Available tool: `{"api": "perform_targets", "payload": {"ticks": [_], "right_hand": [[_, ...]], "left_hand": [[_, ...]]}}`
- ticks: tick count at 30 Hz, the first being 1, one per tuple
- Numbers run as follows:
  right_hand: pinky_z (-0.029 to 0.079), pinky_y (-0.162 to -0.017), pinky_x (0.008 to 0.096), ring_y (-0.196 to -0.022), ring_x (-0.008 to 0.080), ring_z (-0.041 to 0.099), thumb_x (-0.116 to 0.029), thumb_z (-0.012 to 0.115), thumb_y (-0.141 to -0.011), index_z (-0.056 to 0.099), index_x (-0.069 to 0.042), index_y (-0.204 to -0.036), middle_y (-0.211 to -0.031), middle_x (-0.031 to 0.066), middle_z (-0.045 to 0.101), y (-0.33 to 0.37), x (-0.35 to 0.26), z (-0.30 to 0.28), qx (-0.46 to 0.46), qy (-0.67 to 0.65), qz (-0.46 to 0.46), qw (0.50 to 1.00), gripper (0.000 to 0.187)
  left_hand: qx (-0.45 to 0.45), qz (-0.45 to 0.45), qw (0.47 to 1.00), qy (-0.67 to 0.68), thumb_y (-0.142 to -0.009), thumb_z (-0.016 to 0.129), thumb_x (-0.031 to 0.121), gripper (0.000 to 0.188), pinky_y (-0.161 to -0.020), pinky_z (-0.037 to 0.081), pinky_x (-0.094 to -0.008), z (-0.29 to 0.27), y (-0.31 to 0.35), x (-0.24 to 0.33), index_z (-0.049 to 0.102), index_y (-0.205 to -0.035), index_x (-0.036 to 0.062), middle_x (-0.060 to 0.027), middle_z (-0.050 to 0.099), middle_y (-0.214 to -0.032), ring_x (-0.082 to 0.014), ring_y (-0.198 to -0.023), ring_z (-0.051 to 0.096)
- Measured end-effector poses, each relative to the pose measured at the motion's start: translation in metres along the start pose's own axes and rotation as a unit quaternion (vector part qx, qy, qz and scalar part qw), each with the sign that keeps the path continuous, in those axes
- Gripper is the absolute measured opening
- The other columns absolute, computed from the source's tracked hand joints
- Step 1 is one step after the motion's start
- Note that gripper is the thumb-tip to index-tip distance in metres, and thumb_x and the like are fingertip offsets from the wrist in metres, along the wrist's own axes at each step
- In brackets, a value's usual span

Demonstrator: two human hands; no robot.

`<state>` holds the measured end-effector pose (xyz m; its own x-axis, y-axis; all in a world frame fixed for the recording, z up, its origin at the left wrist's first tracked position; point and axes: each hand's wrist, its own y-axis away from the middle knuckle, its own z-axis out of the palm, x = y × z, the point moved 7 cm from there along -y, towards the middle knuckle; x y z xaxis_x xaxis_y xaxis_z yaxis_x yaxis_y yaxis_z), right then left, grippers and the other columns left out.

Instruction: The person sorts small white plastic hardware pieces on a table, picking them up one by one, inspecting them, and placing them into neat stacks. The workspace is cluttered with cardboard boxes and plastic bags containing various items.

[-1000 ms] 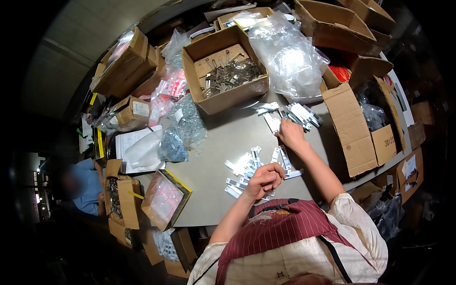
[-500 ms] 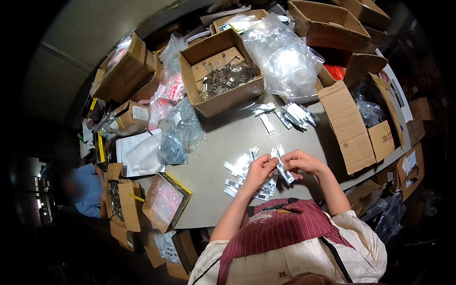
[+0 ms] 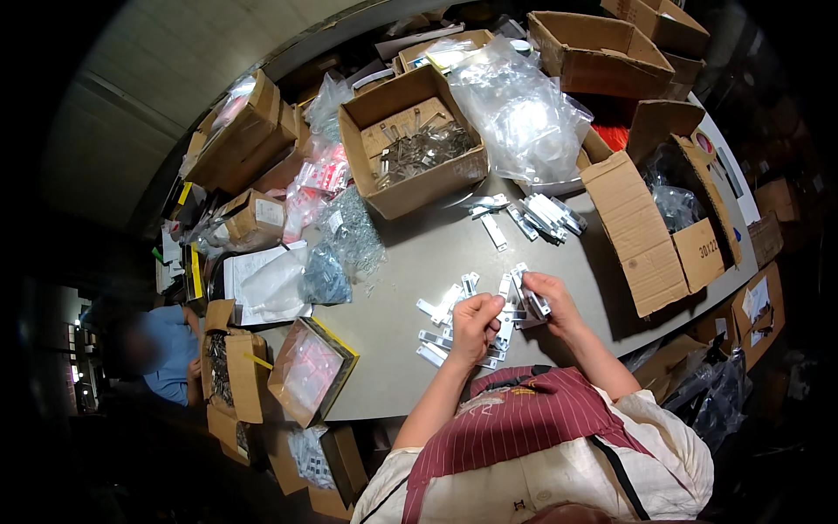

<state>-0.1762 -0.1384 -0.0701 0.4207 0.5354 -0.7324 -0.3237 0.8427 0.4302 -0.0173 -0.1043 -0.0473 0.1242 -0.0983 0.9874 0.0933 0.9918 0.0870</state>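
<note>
Above the near edge of the grey table, my right hand [image 3: 553, 301] grips slim white-and-grey metal pieces [image 3: 533, 295] that look like small latches or slide fittings. Thumb and fingers lie along their right side. My left hand [image 3: 477, 323] is closed just to the left, its thumb pressed on the curled fingers; whatever it pinches is hidden or too small to name. A loose pile of the same white fittings [image 3: 433, 352] lies beneath and beside it. Farther off, a second group of white fittings [image 3: 548, 215] rests in a row near the big box.
An open cardboard box [image 3: 410, 203] of metal clips stands behind. Clear plastic bags [image 3: 524, 113] lie beside it. An open carton [image 3: 642, 244] is at the right. Bags of small hardware [image 3: 349, 231] and a tilted box [image 3: 305, 371] are left. A person in blue [image 3: 170, 349] is far left.
My hands have drawn apart. The right has moved slightly up and right with fittings in it; the left has closed more and sits a little lower.
</note>
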Motion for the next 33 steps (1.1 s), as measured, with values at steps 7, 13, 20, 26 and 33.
{"api": "perform_targets", "payload": {"ticks": [7, 13, 20, 26, 33], "right_hand": [[0.040, -0.057, 0.0205, -0.065, 0.0024, 0.051, -0.032, 0.061, -0.100, 0.065, -0.006, -0.092, -0.077, -0.0046, 0.060, 0.007, -0.022, 0.008, -0.006, 0.090, -0.082, 0.993, 0.027], [0.039, -0.059, 0.0233, -0.068, 0.0031, 0.048, -0.024, 0.064, -0.099, 0.064, -0.005, -0.089, -0.077, -0.0062, 0.057, 0.004, -0.009, 0.015, -0.046, 0.152, -0.146, 0.976, 0.021], [0.043, -0.053, 0.0355, -0.055, 0.0229, 0.055, -0.037, 0.069, -0.089, 0.065, -0.004, -0.080, -0.061, 0.0117, 0.056, -0.001, -0.023, 0.006, 0.037, 0.503, -0.210, 0.838, 0.035], [0.050, -0.067, 0.0485, -0.071, 0.0387, 0.065, -0.060, 0.061, -0.088, 0.069, -0.003, -0.077, -0.070, 0.0201, 0.065, -0.063, -0.015, 0.017, -0.063, 0.673, -0.103, 0.729, 0.058], [0.052, -0.062, 0.0461, -0.076, 0.0381, 0.068, -0.048, 0.074, -0.082, 0.062, 0.001, -0.083, -0.074, 0.0206, 0.066, -0.141, -0.035, 0.023, 0.120, 0.725, -0.283, 0.616, 0.050]], "left_hand": [[-0.147, -0.288, 0.894, 0.311, -0.100, 0.044, 0.040, 0.045, -0.039, 0.029, -0.0187, 0.058, 0.028, -0.021, 0.058, -0.086, -0.0001, -0.0104, 0.057, -0.065, -0.0088, -0.043, 0.041], [-0.171, -0.278, 0.876, 0.354, -0.104, 0.051, 0.043, 0.049, -0.040, 0.027, -0.0210, 0.066, 0.026, -0.030, 0.057, -0.076, 0.0033, -0.0028, 0.051, -0.057, -0.0061, -0.041, 0.037], [-0.208, -0.304, 0.910, 0.188, -0.101, 0.057, 0.034, 0.052, -0.043, 0.026, -0.0238, 0.055, 0.026, -0.017, 0.050, -0.058, 0.0065, -0.0009, 0.042, -0.047, -0.0084, -0.038, 0.034], [-0.362, -0.221, 0.827, 0.370, -0.086, 0.063, 0.017, 0.032, -0.038, 0.031, -0.0188, 0.055, 0.035, -0.002, 0.067, -0.087, -0.0148, -0.0224, 0.068, -0.074, -0.0076, -0.044, 0.050], [-0.388, -0.294, 0.791, 0.370, -0.098, 0.057, 0.028, 0.042, -0.039, 0.028, -0.0173, 0.068, 0.036, -0.011, 0.065, -0.098, -0.0132, -0.0157, 0.066, -0.069, -0.0043, -0.042, 0.043]]}}
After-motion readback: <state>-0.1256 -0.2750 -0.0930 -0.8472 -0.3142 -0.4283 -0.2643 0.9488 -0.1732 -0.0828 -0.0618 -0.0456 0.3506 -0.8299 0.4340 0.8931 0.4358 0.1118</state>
